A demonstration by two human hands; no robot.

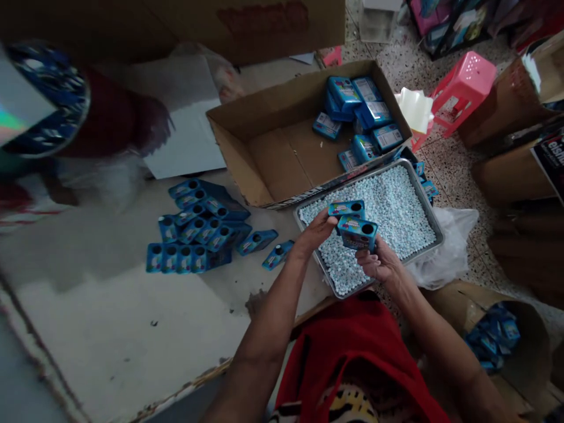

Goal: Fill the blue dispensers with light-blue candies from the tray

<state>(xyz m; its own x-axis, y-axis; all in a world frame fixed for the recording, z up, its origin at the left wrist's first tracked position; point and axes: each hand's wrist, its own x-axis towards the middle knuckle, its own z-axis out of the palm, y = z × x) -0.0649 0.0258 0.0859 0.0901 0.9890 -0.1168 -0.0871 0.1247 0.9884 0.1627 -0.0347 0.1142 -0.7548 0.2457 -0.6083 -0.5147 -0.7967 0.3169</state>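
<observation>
Over a metal tray [442, 238] of small pale blue and white pellets, my left hand [316, 234] is closed round a blue box [346, 208] with a dark round hole in its top. My right hand [378, 261] grips another blue box [358, 233], also with a round hole, just in front of the first. The two boxes are close together; whether they touch is unclear. On the table at the left stand several similar blue boxes [194, 229] in a cluster, and one lone box [277, 254] nearer the tray.
Behind the tray a cardboard box [282, 158] holds several blue boxes. Another person's blurred hand [154, 126] is at the upper left, by a container of blue items [53, 88]. Pink stool [471, 82], clear plastic bag [449, 247] and a carton [535, 358] lie right.
</observation>
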